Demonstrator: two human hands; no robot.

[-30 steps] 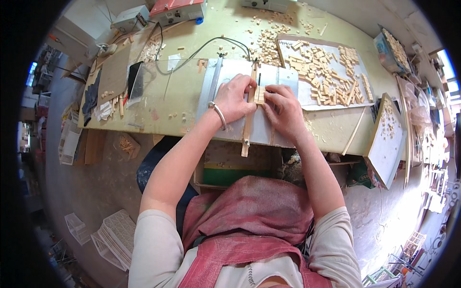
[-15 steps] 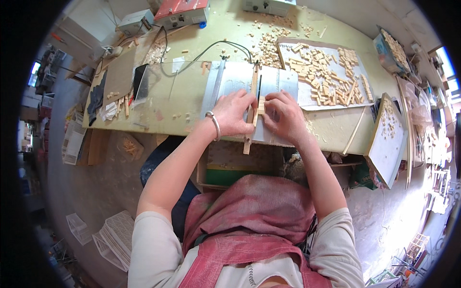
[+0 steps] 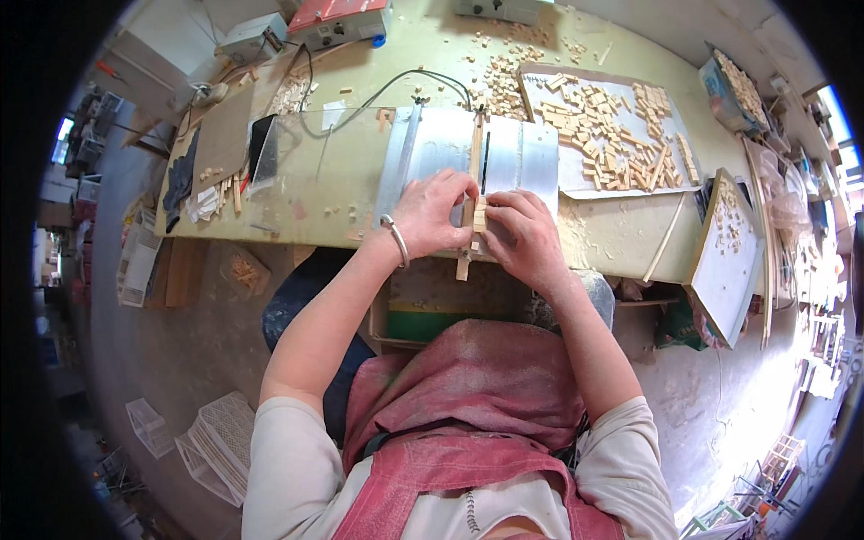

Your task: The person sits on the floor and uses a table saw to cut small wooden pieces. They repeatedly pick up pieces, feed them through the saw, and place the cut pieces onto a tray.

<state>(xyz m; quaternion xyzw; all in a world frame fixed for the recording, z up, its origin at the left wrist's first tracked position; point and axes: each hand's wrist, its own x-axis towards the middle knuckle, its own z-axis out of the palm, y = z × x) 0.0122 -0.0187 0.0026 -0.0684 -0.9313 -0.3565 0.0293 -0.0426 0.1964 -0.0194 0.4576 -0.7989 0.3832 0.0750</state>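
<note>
A metal saw table with a narrow dark slot lies in front of me. A wooden guide strip runs along the slot's left side and pokes out past the near edge. Small pale wooden blocks sit by the strip, near the front end of the slot. My right hand pinches them from the right, with fingertips at the far end and thumb at the near end. My left hand is curled against the strip from the left, its fingertips and thumb touching the wood there.
A tray of many cut wooden blocks stands to the right, and loose offcuts lie behind the saw table. A black cable loops across the bench. A tilted board holds small pieces at the right edge.
Both hands have come slightly toward me. The wooden blocks have moved from beside the slot to its near end, and the right hand has shifted left with them.
</note>
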